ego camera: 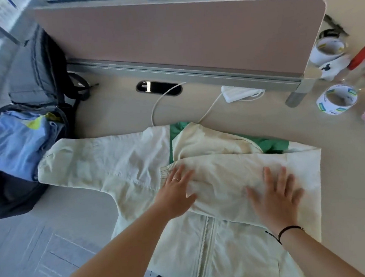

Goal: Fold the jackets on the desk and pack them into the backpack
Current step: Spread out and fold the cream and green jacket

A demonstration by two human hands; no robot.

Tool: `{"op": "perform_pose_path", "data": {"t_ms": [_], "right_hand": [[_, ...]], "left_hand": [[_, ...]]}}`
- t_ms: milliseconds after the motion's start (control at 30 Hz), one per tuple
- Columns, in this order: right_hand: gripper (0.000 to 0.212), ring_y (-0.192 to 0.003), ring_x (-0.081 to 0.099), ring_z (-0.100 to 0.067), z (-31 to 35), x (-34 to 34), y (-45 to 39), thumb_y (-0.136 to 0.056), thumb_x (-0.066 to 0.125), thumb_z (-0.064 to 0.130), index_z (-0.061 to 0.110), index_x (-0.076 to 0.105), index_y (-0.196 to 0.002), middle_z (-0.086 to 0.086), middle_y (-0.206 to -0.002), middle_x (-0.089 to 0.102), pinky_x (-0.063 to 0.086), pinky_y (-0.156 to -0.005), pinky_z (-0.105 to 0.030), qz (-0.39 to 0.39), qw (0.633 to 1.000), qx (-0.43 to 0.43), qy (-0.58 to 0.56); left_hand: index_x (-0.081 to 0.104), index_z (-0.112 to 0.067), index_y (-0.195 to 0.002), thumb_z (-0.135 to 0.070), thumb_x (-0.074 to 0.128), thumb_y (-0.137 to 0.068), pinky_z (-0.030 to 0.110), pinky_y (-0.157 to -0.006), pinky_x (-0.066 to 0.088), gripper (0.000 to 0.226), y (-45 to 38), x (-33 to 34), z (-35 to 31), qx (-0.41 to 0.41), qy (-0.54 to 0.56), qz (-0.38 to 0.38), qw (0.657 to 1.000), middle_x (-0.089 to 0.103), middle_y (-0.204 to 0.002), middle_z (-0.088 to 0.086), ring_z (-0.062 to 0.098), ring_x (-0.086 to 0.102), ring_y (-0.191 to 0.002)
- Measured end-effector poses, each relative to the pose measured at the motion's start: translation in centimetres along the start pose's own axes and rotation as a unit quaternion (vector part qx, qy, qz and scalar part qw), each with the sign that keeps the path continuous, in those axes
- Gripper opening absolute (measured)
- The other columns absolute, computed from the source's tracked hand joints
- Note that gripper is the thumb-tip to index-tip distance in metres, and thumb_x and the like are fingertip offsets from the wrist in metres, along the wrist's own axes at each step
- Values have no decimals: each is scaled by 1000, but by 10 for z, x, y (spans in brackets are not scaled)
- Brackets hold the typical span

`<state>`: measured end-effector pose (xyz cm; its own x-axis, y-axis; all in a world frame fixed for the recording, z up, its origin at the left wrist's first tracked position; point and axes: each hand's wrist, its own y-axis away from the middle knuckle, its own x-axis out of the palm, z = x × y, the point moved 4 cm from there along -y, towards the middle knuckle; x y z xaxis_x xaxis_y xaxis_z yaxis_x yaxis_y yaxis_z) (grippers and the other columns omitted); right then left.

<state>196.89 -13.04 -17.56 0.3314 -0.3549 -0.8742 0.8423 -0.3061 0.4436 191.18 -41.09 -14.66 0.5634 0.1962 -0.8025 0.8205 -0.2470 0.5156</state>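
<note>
Step in hand: we were mid-fold on the cream jacket [136, 170], which lay front-up on the desk [342, 158], zip toward us, hem hanging over the near edge.
Right sleeve: it lay folded across the chest, and both our hands were on it.
Left hand [177, 193]: fingers straight, flat on the folded sleeve near its cuff, gripping nothing.
Right hand [275, 194]: fingers spread, palm down, pressing the same sleeve flat.
Left sleeve [74, 160]: not yet folded, stretched out toward the backpack [11, 195].
Backpack: open at the desk's left end, a blue garment [13, 143] already inside.
Next move, as we judged it: bring the left sleeve across, then double the body up from the hem.
What it called for: keeping one palm on the first fold, as the thin cloth looked likely to slide.
Watch-out: the white cable [159, 103] lay just behind the hood.
</note>
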Motion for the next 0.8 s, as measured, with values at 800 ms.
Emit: {"op": "perform_pose_path", "data": {"t_ms": [800], "right_hand": [[71, -154, -3, -30, 521, 82, 85, -103, 39, 49, 30, 1, -160, -11, -165, -20, 10, -123, -43, 169, 934, -313, 31]], "left_hand": [[43, -18, -145, -36, 57, -93, 46, -107, 41, 58, 105, -162, 411, -328, 263, -353, 836, 52, -142, 5, 29, 41, -133]]}}
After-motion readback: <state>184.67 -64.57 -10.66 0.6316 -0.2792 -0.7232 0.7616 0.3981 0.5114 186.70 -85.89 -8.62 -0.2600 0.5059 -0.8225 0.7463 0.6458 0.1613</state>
